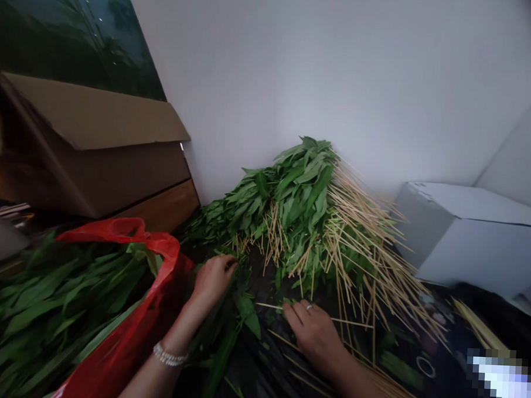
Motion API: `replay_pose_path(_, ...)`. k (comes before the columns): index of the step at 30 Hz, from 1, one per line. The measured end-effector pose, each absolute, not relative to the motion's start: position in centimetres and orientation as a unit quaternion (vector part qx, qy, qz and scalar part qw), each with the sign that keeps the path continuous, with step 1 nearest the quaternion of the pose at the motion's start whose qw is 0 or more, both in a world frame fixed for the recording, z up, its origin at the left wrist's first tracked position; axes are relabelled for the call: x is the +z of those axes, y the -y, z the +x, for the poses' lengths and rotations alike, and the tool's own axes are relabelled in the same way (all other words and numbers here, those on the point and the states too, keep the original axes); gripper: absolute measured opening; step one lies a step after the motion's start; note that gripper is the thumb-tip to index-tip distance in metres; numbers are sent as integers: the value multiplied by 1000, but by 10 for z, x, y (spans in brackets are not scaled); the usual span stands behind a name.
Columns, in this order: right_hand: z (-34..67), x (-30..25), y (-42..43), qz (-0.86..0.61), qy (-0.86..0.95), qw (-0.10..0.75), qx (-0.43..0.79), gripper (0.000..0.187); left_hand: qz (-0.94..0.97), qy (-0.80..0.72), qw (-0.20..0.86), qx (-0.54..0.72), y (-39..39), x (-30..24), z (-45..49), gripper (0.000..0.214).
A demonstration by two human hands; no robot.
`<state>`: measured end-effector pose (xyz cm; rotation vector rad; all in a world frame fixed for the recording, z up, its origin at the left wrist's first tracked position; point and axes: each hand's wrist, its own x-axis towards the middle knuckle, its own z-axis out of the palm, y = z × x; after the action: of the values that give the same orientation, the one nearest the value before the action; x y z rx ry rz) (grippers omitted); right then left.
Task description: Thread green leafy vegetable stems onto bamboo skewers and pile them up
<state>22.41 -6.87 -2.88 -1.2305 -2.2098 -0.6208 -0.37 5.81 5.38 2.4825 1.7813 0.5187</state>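
Note:
My right hand (310, 327), with a ring on one finger, is closed on a thin wooden skewer (352, 323) that pokes out on both sides of it. A bit of green leaf shows at its fingertips. My left hand (213, 276) has its fingers curled together at the near edge of the leaf heap; what they hold, if anything, is hidden. Beyond both hands rises a heap of green leaves on skewers (301, 189), the bare stick ends (369, 233) pointing right and toward me. Loose long leaves (248, 315) lie between my hands on dark sheeting.
At left, a red plastic bag (168, 259) stands open, full of long leaves (36, 300). Behind it is an open cardboard box (95, 168). A white box (479, 237) stands at right against the wall. More bare skewers (398, 386) lie at the lower right, near a pale ring (425, 366).

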Motion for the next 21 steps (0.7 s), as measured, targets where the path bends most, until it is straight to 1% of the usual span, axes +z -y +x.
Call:
replay_pose_path(4, 226, -22, 71, -475, 818, 228, -229, 24, 801, -590, -50, 92, -78, 52, 14, 34)
replay_pose_path(6, 227, -19, 70, -483, 822, 202, -225, 23, 796, -593, -101, 67, -88, 46, 18, 43)
replay_pose_path(8, 230, -19, 69, -493, 822, 183, -220, 23, 799, -586, -127, 40, -96, 39, 20, 52)
replay_pose_path(10, 231, -19, 68, -501, 820, 173, -217, 24, 808, -571, -143, 28, -101, 33, 21, 50)
replay_pose_path(14, 232, -20, 67, -502, 820, 171, -214, 23, 814, -563, -142, 0, -100, 27, 24, 36)
replay_pose_path(17, 232, -20, 67, -500, 823, 171, -211, 23, 812, -569, -128, -16, -100, 27, 24, 37)
replay_pose_path(21, 234, -18, 68, -501, 823, 171, -205, 22, 813, -578, -64, -24, -104, 38, 16, 42)
